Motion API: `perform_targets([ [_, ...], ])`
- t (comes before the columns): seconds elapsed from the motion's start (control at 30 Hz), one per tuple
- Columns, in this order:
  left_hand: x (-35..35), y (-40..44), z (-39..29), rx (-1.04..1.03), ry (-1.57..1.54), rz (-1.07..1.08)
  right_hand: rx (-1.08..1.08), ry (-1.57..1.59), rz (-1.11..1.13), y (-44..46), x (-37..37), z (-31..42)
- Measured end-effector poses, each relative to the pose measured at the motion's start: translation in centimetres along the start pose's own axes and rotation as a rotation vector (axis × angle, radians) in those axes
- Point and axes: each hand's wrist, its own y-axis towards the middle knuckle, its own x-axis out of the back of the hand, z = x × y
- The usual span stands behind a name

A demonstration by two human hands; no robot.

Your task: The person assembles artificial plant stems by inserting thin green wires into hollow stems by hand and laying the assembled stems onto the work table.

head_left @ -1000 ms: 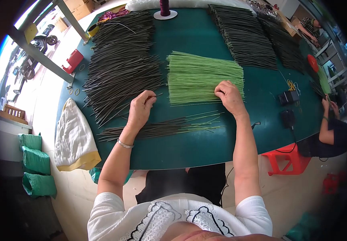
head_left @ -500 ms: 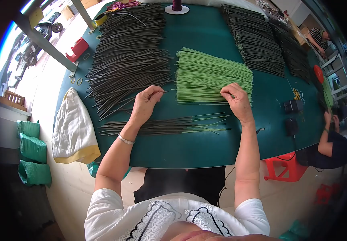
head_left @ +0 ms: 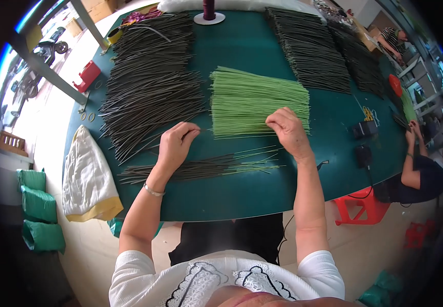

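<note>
My left hand [head_left: 175, 147] is closed in a pinch on a thin dark stick, whose small tip pokes out toward the green pile. Over the right part of the pile of thin green sticks [head_left: 252, 102], my right hand [head_left: 289, 132] pinches what looks like one green stick, hard to tell apart from those beneath. Nearer me lies a loose bundle [head_left: 191, 170] of dark sticks with green ends sticking out to the right. A large pile of dark sticks [head_left: 152, 87] spreads beyond my left hand.
More dark sticks [head_left: 311, 48] lie at the back right, near a spool [head_left: 209, 15] on a white disc. A white cloth piece with a yellow edge [head_left: 89, 174] hangs at the table's left corner. At right, a co-worker [head_left: 418, 171] sits by a red stool [head_left: 361, 207].
The whole view has shifted, so the table and piles appear farther left. My left hand is slightly lower relative to the green pile. Both hands stay pinched.
</note>
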Motion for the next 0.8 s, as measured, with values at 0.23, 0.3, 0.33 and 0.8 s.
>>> perform_targets([
  [0.23,-2.4,-1.2,-2.8,-0.301,0.238,0.117,0.052,0.254,0.144,-0.6,-3.9,6.2],
  [0.3,-2.9,-1.9,-3.1,-0.309,0.243,0.15,0.036,0.449,0.255,-1.1,-5.5,6.9],
  [0.33,-3.0,-1.9,-3.1,-0.329,0.241,0.176,0.039,0.465,0.269,-1.1,-5.5,6.9],
  [0.8,-0.4,1.4,2.8,-0.126,0.584,-0.173,-0.28,-0.029,0.186,-0.4,-0.1,-2.0],
])
